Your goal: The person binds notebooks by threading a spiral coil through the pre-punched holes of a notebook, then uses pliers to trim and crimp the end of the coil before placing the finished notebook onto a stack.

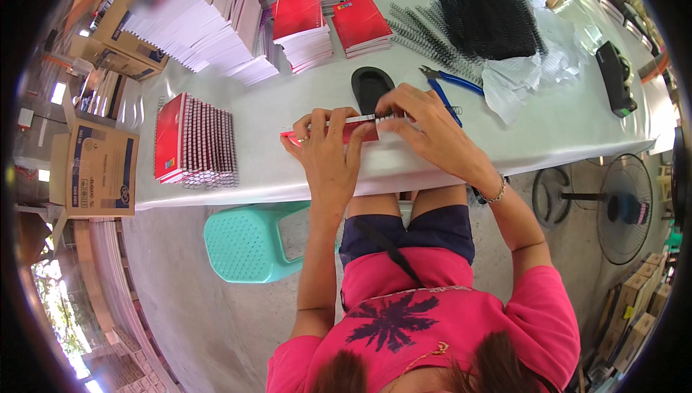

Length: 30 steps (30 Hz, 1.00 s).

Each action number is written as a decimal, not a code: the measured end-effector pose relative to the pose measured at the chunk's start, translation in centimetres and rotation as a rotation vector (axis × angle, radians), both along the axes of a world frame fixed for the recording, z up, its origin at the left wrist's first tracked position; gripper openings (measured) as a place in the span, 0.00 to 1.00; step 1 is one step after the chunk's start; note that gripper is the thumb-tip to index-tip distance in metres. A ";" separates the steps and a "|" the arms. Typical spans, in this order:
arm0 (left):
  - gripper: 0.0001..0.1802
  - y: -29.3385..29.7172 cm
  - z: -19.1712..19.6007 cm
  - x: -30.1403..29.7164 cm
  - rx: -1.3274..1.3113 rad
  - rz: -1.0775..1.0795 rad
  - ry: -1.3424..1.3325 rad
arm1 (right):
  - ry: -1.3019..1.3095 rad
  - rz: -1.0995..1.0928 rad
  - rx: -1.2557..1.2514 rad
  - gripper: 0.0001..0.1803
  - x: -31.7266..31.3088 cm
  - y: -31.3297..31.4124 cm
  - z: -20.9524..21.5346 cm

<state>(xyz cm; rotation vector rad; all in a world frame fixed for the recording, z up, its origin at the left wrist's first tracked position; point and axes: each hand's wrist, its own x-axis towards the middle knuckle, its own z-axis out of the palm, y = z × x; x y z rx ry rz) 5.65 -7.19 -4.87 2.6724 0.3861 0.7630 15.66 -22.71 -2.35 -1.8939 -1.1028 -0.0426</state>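
Observation:
A red-covered notebook (pixel 360 132) lies on the white table (pixel 303 104) near its front edge, with a wire spiral (pixel 367 117) along its far side. My left hand (pixel 328 144) presses flat on the notebook's left part, fingers over the spiral. My right hand (pixel 422 122) pinches the spiral at its right end. Blue-handled pliers (pixel 450 86) lie just beyond my right hand, beside a black oval tray (pixel 370 83).
A stack of bound red notebooks (pixel 194 140) lies at the left. Piles of red-covered and white unbound pads (pixel 303 21) stand farther back. Loose wire spirals (pixel 432 29) and a black bundle in plastic (pixel 494 18) sit far right. A teal stool (pixel 249 241), a floor fan (pixel 623 205) and a cardboard box (pixel 101 169) surround the table.

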 end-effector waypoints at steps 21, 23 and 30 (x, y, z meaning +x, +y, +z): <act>0.21 2.6 0.4 -1.1 -0.249 -0.138 -0.054 | -0.030 0.353 -0.373 0.26 7.9 2.9 -2.5; 0.22 2.7 0.5 -0.9 -0.286 -0.175 -0.061 | -0.011 0.348 -0.380 0.28 8.3 3.0 -3.1; 0.26 2.6 -0.5 -0.7 -0.161 -0.086 -0.230 | 0.729 0.609 -0.054 0.40 8.6 0.6 -1.3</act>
